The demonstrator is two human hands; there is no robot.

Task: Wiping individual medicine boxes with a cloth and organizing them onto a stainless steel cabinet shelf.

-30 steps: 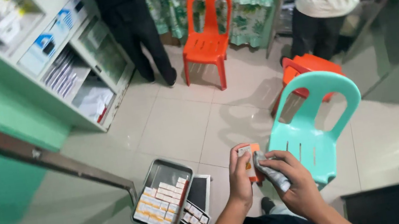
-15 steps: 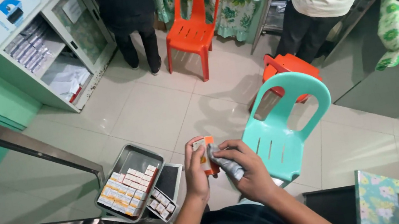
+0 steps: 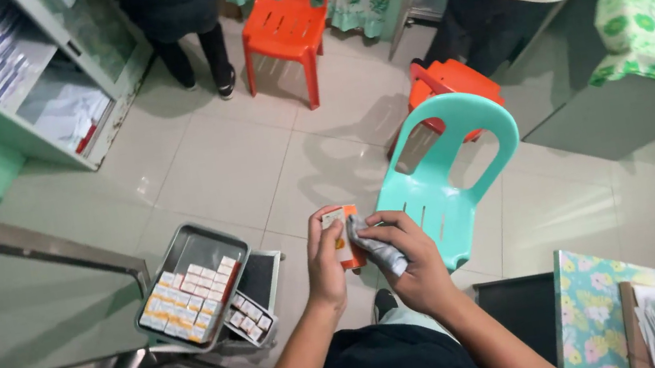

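- The left hand (image 3: pixel 326 258) is closed around a small box (image 3: pixel 342 234), white on the face and orange on the side. The thumb is on the near face and the fingers wrap behind it, so the box stands upright in front of the person, above the floor and just beside the seat of the turquoise chair (image 3: pixel 441 183).
- I judge the box is held up like this so that its face is turned toward the head and toward the other hand.
- The right hand (image 3: pixel 414 262) is closed on a grey cloth (image 3: pixel 377 250). The fingers are curled and press the upper end of the cloth on the face of the box, while the other end hangs down from the palm. This looks like a grip for wiping the box.
- Both hands are in the air; nothing carries them.
- To the left, at the person's side, a metal tray (image 3: pixel 218 241) rests on a steel tabletop, near its far edge. Many small boxes of the same kind lie in rows in the near half of the tray; the far half is bare metal.
- A second, darker tray (image 3: pixel 259 278) lies just beside the first, with a short row of boxes at its near end.
- Two other people stand at the far side of the room, near an orange chair (image 3: pixel 280 25) and an orange stool (image 3: pixel 451 81). Their hands are not visible.
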